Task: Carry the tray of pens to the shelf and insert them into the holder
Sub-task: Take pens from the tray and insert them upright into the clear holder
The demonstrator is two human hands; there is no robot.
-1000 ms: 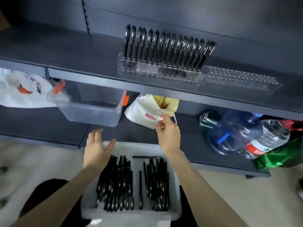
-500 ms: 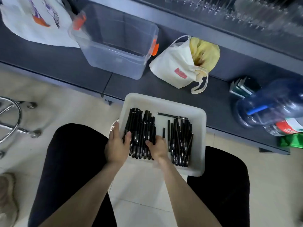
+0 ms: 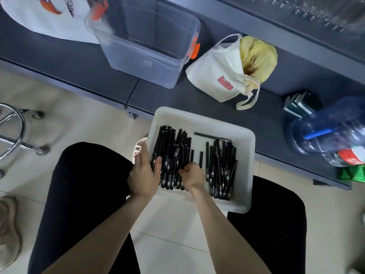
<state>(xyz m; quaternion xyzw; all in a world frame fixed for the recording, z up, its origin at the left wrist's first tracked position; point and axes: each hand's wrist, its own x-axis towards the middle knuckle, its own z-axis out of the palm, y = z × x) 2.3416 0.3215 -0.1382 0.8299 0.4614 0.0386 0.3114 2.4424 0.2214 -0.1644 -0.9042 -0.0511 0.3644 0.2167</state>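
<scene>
Over the person's lap (image 3: 88, 194), white tray (image 3: 243, 139) of black pens (image 3: 171, 147), left hand (image 3: 143, 175) flat against its left rim, fingers straight, right hand (image 3: 192, 176) curled round a few.

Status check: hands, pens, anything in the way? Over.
Left hand flat against the tray rim. Right hand curled round pens in the left pile. No pen lifted yet. Nothing blocking the tray.

trousers (image 3: 85, 194) — black, plain, both legs | forearms (image 3: 110, 234) bare | hands (image 3: 143, 179) bare | shoe (image 3: 139, 147) — pale, perforated
</scene>
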